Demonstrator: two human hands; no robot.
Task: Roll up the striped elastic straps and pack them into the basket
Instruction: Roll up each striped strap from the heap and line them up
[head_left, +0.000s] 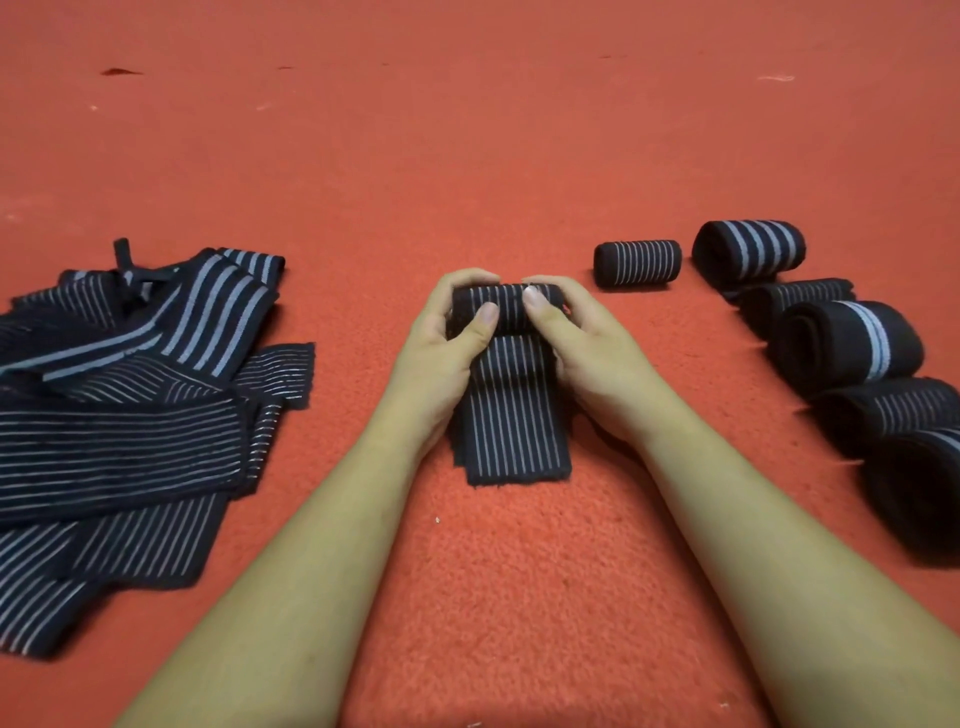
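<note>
A black elastic strap with thin grey stripes (511, 415) lies lengthwise in the middle of the red carpet. Its far end is wound into a small roll. My left hand (447, 343) grips the roll's left side, thumb on top. My right hand (582, 348) grips its right side, thumb on top as well. The unrolled tail runs back toward me between my wrists. No basket is in view.
A loose pile of unrolled striped straps (130, 395) covers the carpet on the left. Several finished rolls stand in a line on the right, from a small roll (638, 262) at the back to larger rolls (852, 345) near the right edge.
</note>
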